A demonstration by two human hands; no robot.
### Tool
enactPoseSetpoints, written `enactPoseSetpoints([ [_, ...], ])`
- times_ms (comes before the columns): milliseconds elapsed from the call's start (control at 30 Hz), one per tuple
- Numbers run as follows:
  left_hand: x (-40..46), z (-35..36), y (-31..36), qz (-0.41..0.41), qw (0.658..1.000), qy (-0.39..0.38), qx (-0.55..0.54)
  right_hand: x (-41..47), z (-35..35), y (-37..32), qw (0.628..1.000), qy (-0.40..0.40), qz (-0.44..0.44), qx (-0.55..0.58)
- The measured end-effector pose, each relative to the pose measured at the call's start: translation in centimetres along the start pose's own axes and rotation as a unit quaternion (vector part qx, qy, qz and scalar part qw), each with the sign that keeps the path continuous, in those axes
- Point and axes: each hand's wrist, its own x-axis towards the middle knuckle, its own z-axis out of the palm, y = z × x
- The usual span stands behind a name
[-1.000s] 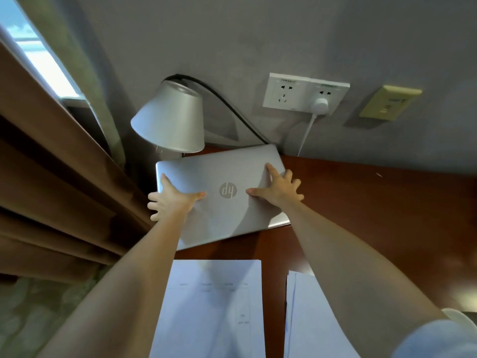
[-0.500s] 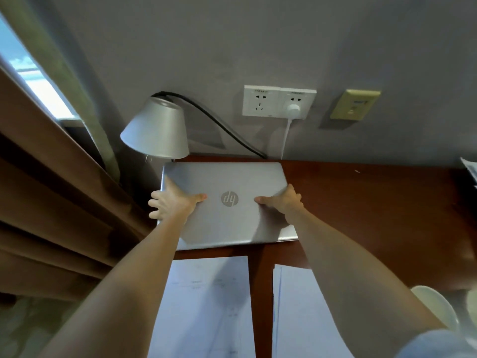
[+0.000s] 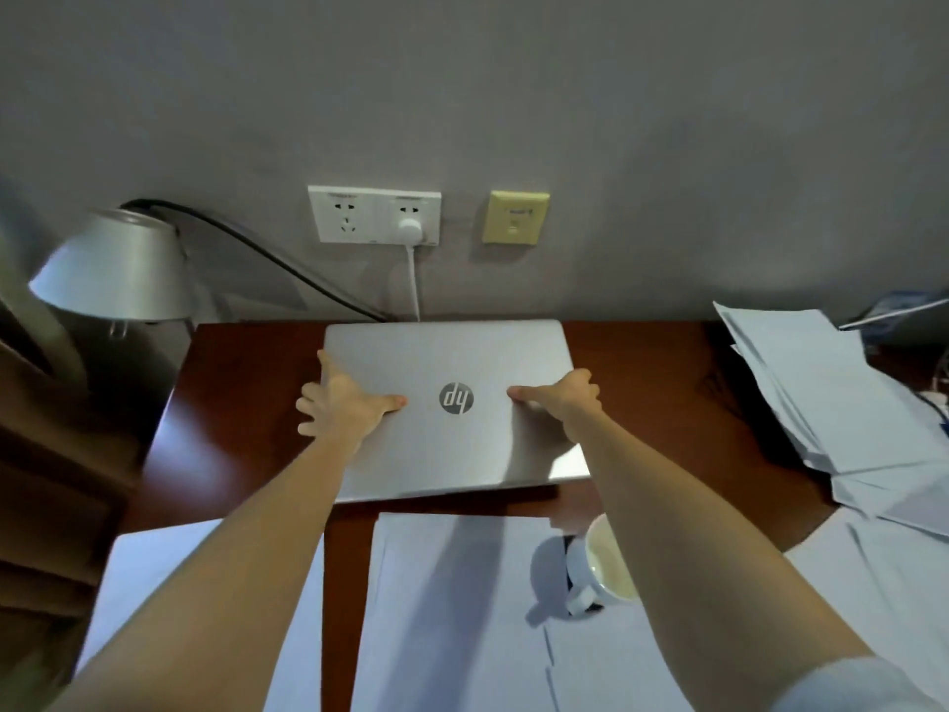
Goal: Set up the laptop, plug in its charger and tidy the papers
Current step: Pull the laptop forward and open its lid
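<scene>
A closed silver laptop (image 3: 452, 362) lies on the dark red desk (image 3: 231, 403), close to the wall. My left hand (image 3: 343, 403) grips its left edge, thumb on the lid. My right hand (image 3: 565, 400) grips the right side the same way. White papers lie in front: one sheet (image 3: 149, 583) at the left, a stack (image 3: 452, 598) in the middle and a messy pile (image 3: 832, 398) at the right. A white plug (image 3: 410, 230) sits in the wall socket (image 3: 349, 214), its white cable dropping behind the laptop. No charger brick is visible.
A silver desk lamp (image 3: 113, 267) stands at the back left, with a black cable (image 3: 267, 254) running along the wall. A white cup (image 3: 606, 562) sits on the papers under my right forearm. A yellowish wall plate (image 3: 515, 217) is right of the socket. Brown curtains hang at the left.
Both hands have slid the laptop to the right along the desk, away from the lamp, and squared it to the wall. The view has swung right, revealing the messy pile and the cup.
</scene>
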Motion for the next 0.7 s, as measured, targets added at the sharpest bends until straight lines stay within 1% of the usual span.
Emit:
enactPoseSetpoints([
  [133, -1.9, 4.0, 1.9, 0.026, 1.0, -0.017, -0.004, 2.2, -3.3, 3.4, 1.0, -0.004, 0.002, -0.003],
  [300, -2.8, 7.1, 3.5, 0.057, 0.998, -0.032, 0.021, 4.7, -5.6, 6.2, 1.0, -0.017, 0.001, 0.01],
  [533, -2.0, 9.8, 4.6, 0.066, 0.997, -0.032, 0.037, 7.3, -5.7, 8.5, 1.0, -0.03, 0.004, 0.003],
  [700, -1.5, 11.0, 4.1, 0.057, 0.997, -0.028, 0.051, 8.5, -5.2, 8.7, 1.0, -0.027, -0.008, 0.013],
])
